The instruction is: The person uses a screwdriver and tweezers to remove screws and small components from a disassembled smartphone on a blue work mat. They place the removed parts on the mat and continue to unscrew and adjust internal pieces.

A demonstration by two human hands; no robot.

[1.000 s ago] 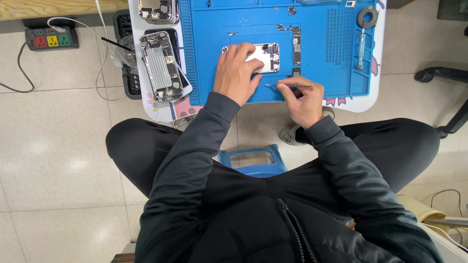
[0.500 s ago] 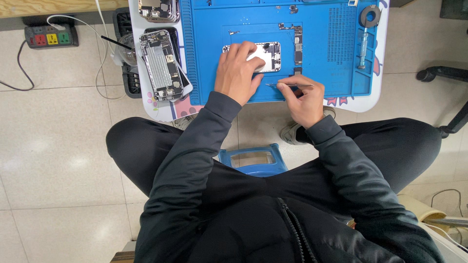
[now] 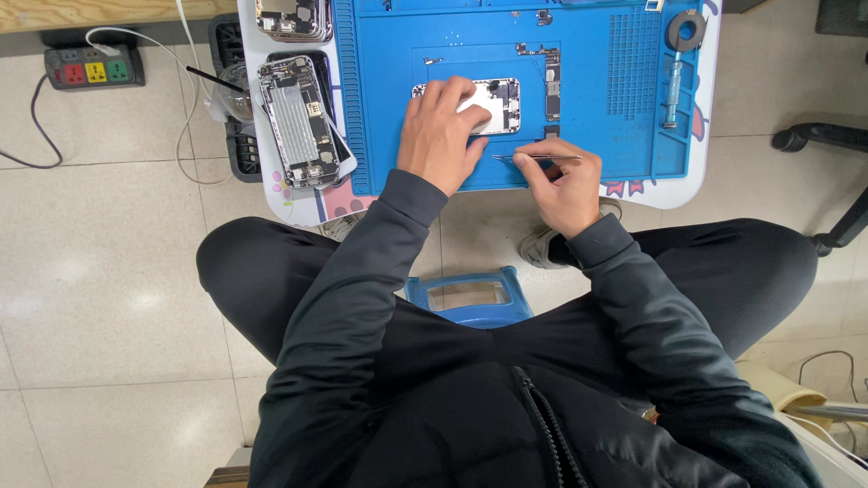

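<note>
**One hand pins the opened phone, the other brings tweezers in low**

Near the top centre of the frame, an opened smartphone with its bare metal insides showing [image 3: 493,101] lies flat inside the raised rectangular border of a blue silicone repair mat [image 3: 597,72]. The mat's border likely keeps loose parts from rolling off the small white worktop [image 3: 696,185].

The left hand [image 3: 440,136] lies palm-down over the phone's left end. Its grip is spread, fingers fanned and pressing flat rather than pinching, which looks meant to stop the light body sliding on the mat.

The right hand [image 3: 562,181] sits just below and right of the phone, heel near the mat's lower edge, probably for steadiness. Its grip is pressed together on thin silver metal tweezers [image 3: 533,157], pinched between thumb and fingers. The tweezers lie nearly level, tips pointing left toward the left hand's thumb, just below the phone's lower edge. Whether the tips hold anything is too small to tell.

A narrow dark circuit board strip [image 3: 552,77] rests on the mat just right of the phone, set apart but near. A second opened phone body with a silver inner frame [image 3: 298,122] sits at the upper left, off the mat. Another dismantled unit [image 3: 294,18] lies above it at the frame's top edge, both well clear of the hands
</note>
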